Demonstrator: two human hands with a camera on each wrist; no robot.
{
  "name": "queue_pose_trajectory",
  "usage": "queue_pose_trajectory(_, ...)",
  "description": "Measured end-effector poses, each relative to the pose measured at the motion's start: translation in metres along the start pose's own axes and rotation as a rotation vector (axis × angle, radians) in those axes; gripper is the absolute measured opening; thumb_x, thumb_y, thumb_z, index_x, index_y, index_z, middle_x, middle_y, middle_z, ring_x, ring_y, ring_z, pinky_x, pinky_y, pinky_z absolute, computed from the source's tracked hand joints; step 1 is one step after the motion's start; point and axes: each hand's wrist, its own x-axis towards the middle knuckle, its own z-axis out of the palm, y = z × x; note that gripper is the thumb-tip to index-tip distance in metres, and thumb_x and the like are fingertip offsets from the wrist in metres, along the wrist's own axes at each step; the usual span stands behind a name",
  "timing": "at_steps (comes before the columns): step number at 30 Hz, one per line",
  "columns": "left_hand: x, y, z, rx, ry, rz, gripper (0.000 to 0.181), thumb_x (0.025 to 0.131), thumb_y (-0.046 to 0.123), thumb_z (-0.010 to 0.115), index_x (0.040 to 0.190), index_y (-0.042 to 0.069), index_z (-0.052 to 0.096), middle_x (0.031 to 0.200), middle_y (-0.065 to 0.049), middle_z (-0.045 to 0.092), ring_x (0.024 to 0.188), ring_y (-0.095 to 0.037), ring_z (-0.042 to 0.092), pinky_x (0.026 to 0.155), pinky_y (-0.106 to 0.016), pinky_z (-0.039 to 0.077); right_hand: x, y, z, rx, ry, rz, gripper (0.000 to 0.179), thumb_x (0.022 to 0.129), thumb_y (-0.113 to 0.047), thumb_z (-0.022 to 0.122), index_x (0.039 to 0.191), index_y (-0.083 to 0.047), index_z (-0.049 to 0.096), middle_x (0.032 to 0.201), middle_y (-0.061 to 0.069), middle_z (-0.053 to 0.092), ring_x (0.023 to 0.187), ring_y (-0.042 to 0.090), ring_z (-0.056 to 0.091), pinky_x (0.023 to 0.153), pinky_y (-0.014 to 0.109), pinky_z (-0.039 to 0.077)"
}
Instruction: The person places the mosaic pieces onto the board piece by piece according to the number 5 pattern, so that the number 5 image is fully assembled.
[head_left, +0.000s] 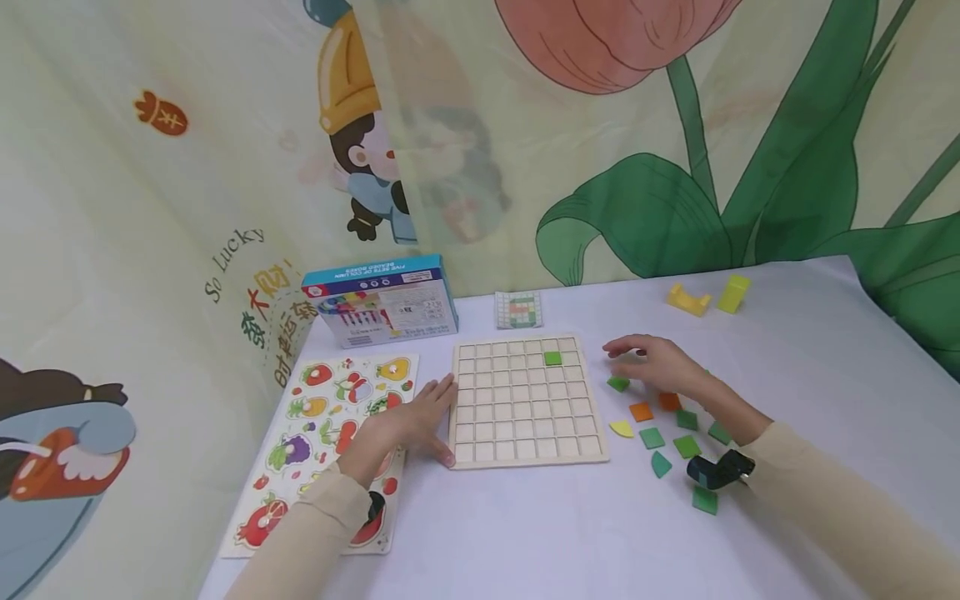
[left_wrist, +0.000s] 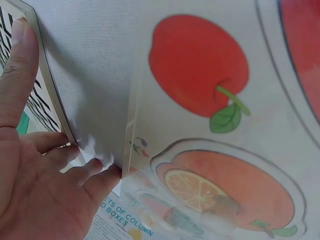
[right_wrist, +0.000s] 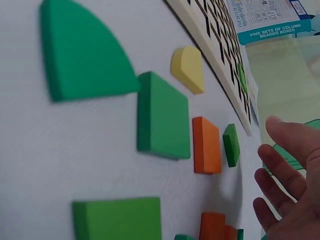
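Observation:
A wooden grid board (head_left: pixel 532 463) lies in the middle of the table, with one green square tile (head_left: pixel 552 358) in a cell near its upper right. My left hand (head_left: pixel 408 425) rests against the board's left edge, thumb toward its lower corner. Over the loose tiles, to the right of the board, hovers my right hand (head_left: pixel 656 365), fingers loosely bent and nothing between them. Below it lie a light green tile (head_left: pixel 618 383), an orange tile (head_left: pixel 641 412), a yellow rounded piece (head_left: pixel 622 429) and a green quarter-round piece (right_wrist: pixel 87 55).
A fruit picture board (head_left: pixel 262 483) lies under my left forearm. Behind stand a blue-topped box (head_left: pixel 375 308) and a small pattern card (head_left: pixel 518 309). Two yellow pieces, one a notched block (head_left: pixel 688 300), sit at the far right. A printed curtain (head_left: pixel 465 192) hangs behind the table.

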Motion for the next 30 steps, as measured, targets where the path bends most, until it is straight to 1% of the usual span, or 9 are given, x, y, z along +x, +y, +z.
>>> queue_pose_trajectory(5, -0.001, -0.001, -0.001, -0.009, -0.001, -0.008, 0.112, 0.072, 0.036, 0.083, 0.156, 0.008, 0.013, 0.165, -0.007, -0.002, 0.152, -0.032, 0.001, 0.121, -0.050, 0.019, -0.007, 0.011, -0.001, -0.051, -0.078, -0.052, 0.044, 0.087, -0.021, 0.071, 0.129, -0.014, 0.061, 0.134, 0.014, 0.056, 0.129, 0.038, 0.043, 0.108, 0.060, 0.035)
queue_pose_trajectory(8, -0.001, -0.001, -0.001, -0.022, -0.007, -0.003, 0.112, 0.073, 0.036, 0.083, 0.156, 0.008, 0.013, 0.165, -0.006, -0.002, 0.152, -0.032, 0.000, 0.121, -0.050, 0.019, -0.007, 0.016, 0.001, -0.074, -0.093, -0.081, 0.040, 0.086, -0.017, 0.071, 0.125, -0.014, 0.065, 0.134, 0.016, 0.054, 0.128, 0.039, 0.041, 0.107, 0.062, 0.035)
queue_pose_trajectory(10, 0.000, -0.001, -0.001, -0.028, -0.007, 0.001, 0.112, 0.073, 0.036, 0.083, 0.156, 0.008, 0.014, 0.165, -0.007, -0.002, 0.152, -0.032, 0.001, 0.121, -0.051, 0.019, -0.006, 0.019, 0.002, -0.086, -0.090, -0.102, 0.036, 0.086, -0.015, 0.071, 0.121, -0.013, 0.067, 0.132, 0.017, 0.053, 0.126, 0.040, 0.040, 0.106, 0.063, 0.035)
queue_pose_trajectory(16, 0.000, -0.002, 0.000, -0.026, 0.004, 0.003, 0.112, 0.072, 0.036, 0.084, 0.156, 0.007, 0.015, 0.165, -0.007, 0.000, 0.152, -0.032, 0.002, 0.121, -0.052, 0.020, -0.005, 0.019, 0.002, -0.095, -0.077, -0.123, 0.027, 0.085, -0.011, 0.072, 0.112, -0.012, 0.071, 0.127, 0.015, 0.054, 0.124, 0.039, 0.039, 0.106, 0.064, 0.034)
queue_pose_trajectory(22, 0.001, -0.003, 0.001, -0.015, 0.006, 0.000, 0.112, 0.073, 0.036, 0.083, 0.156, 0.008, 0.014, 0.165, -0.006, -0.001, 0.152, -0.031, 0.002, 0.121, -0.050, 0.020, -0.004, 0.017, 0.004, -0.115, -0.055, -0.116, 0.025, 0.084, -0.015, 0.074, 0.109, -0.013, 0.072, 0.125, 0.015, 0.056, 0.121, 0.038, 0.042, 0.105, 0.063, 0.036)
queue_pose_trajectory(27, 0.001, -0.002, 0.001, -0.014, 0.002, -0.003, 0.112, 0.073, 0.037, 0.083, 0.156, 0.009, 0.014, 0.165, -0.005, -0.001, 0.152, -0.031, 0.001, 0.121, -0.050, 0.020, -0.001, 0.009, 0.006, -0.120, -0.026, -0.119, 0.026, 0.085, -0.019, 0.074, 0.110, -0.013, 0.071, 0.123, 0.014, 0.059, 0.120, 0.037, 0.046, 0.105, 0.060, 0.037)
queue_pose_trajectory(30, 0.001, -0.002, 0.001, -0.014, 0.000, -0.008, 0.112, 0.072, 0.037, 0.083, 0.156, 0.009, 0.014, 0.165, -0.005, -0.002, 0.152, -0.031, 0.001, 0.121, -0.050, 0.020, 0.006, -0.003, 0.011, -0.100, 0.000, -0.131, 0.028, 0.085, -0.020, 0.073, 0.111, -0.011, 0.070, 0.123, 0.014, 0.061, 0.122, 0.037, 0.047, 0.106, 0.059, 0.037)
